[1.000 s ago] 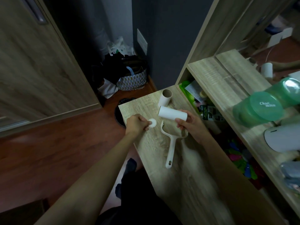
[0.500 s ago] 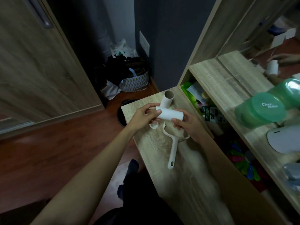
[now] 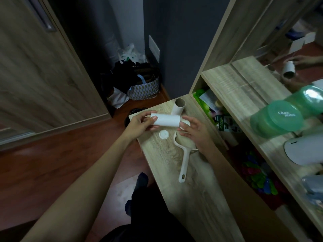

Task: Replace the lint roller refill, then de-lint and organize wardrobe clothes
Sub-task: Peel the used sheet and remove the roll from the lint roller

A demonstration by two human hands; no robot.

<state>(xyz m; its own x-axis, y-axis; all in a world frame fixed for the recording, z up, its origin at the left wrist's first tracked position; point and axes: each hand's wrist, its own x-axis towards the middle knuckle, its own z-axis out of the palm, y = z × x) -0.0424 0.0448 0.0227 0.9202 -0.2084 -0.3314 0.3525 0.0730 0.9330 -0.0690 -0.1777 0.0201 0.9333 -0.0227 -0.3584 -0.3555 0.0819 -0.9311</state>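
Refill step — your left hand (image 3: 138, 124) grips the refill (image 3: 166, 120), right hand (image 3: 194, 131) pinches its end; next — seat on handle (image 3: 185, 161).

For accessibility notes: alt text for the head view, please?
A left hand and right hand hold a white cylindrical lint roller refill by its ends above a light wooden table, the right pinching a small white cap there. On the table are a white plastic roller handle, a round white cap and an empty brown cardboard tube.
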